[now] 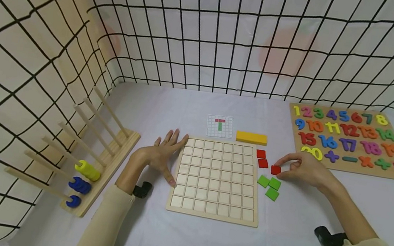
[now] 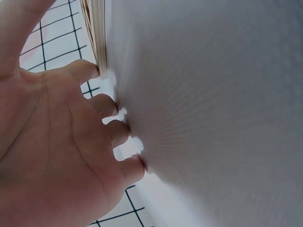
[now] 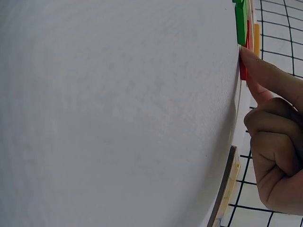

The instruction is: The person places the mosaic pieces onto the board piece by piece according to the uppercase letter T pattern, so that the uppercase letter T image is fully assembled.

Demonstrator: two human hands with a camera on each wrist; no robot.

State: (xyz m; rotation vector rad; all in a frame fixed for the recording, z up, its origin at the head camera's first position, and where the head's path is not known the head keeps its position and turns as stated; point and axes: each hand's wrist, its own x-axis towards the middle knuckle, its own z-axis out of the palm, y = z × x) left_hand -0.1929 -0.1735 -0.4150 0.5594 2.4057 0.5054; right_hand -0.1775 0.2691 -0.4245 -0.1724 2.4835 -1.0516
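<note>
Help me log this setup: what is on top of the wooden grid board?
The wooden grid board shows bare squares throughout; the left hand touches its left edge, hiding bits of rim.

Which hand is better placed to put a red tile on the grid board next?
Probably the right hand: it pinches a red tile beside the grid board. The left hand holds no tile and touches the board's opposite edge.

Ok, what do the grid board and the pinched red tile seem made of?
Grid board: probably unpainted wood, fairly matte, judging by its pale tan colour and lined edge in the left wrist view. Red tile: painted wood or plastic, can't tell; evenly coloured, no grain visible.
</note>
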